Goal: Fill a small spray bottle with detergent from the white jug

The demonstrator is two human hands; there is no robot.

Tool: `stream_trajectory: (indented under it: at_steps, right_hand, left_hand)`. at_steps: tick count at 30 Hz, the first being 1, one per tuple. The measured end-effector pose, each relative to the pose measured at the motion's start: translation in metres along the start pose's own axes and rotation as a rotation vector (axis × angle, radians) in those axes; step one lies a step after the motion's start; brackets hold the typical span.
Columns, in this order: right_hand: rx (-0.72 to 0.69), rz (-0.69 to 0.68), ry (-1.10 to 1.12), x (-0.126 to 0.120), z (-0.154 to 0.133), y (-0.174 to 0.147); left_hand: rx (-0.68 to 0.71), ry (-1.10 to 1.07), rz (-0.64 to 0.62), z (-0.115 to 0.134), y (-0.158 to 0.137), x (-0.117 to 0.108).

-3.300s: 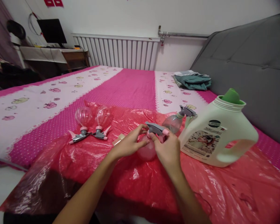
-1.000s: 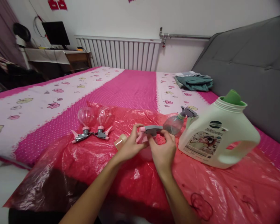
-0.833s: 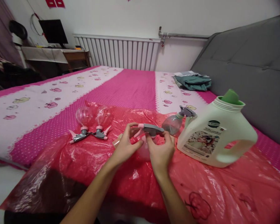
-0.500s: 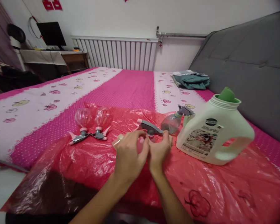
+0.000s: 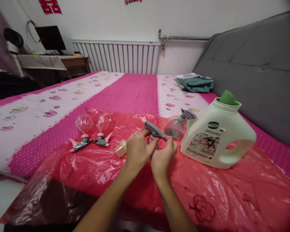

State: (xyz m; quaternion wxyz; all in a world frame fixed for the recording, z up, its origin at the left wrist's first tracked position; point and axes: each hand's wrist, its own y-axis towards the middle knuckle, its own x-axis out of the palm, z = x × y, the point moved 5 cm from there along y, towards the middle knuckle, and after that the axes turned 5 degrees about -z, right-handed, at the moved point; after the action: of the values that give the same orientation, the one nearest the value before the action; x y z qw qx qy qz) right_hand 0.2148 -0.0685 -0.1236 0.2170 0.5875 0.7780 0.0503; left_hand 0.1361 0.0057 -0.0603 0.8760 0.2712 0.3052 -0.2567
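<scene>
A spray bottle with a grey trigger head (image 5: 155, 129) and pink nozzle is between my hands, its body mostly hidden by my fingers. My left hand (image 5: 138, 149) is closed around it just below the head. With fingertips at the rear end of the grey head, my right hand (image 5: 163, 156) is also closed on it. Left of my left hand lies a small, pale yellowish, translucent container (image 5: 120, 149). Behind my right hand stands another spray bottle (image 5: 174, 128), clear with a grey head, beside a large pale jug (image 5: 217, 135) with a green spout.
Two clear spray bottles (image 5: 84, 124) stand upside down on their heads at the left. Red plastic sheeting (image 5: 91, 180) covers the near part of the bed (image 5: 132, 87). Folded clothes (image 5: 195, 83) lie near the grey headboard (image 5: 253, 54).
My hands have shifted slightly and the sprayer head in them has turned, showing more of its top. More of the small pale container shows. The view has moved a little.
</scene>
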Motion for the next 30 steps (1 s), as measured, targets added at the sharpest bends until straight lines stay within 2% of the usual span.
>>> stream_trajectory:
  at_steps: [4,8,10,13,23,27,30]
  right_hand:
    - [-0.042,-0.062,0.041,-0.008,-0.002,0.001]
    - [0.005,-0.23,0.092,-0.006,0.004,0.005]
    - [0.035,-0.268,0.086,-0.004,0.006,0.006]
    - [0.034,-0.265,0.081,-0.004,0.006,0.006]
    - [0.096,-0.289,0.045,-0.005,0.009,0.005]
    - [0.101,-0.317,0.051,-0.005,0.008,0.006]
    - [0.093,-0.337,0.072,-0.002,0.011,0.006]
  left_hand:
    - [0.133,-0.077,-0.022,-0.002,0.003,-0.002]
    - [0.151,-0.102,-0.109,-0.005,0.006,-0.006]
    - [0.15,-0.151,-0.153,-0.006,0.007,-0.009]
    - [0.164,-0.174,-0.193,-0.005,0.011,-0.012]
    - [0.229,-0.008,-0.372,0.0,0.019,-0.012]
    - [0.265,-0.068,-0.451,-0.005,0.022,-0.012]
    - [0.285,-0.202,-0.548,-0.008,0.027,-0.012]
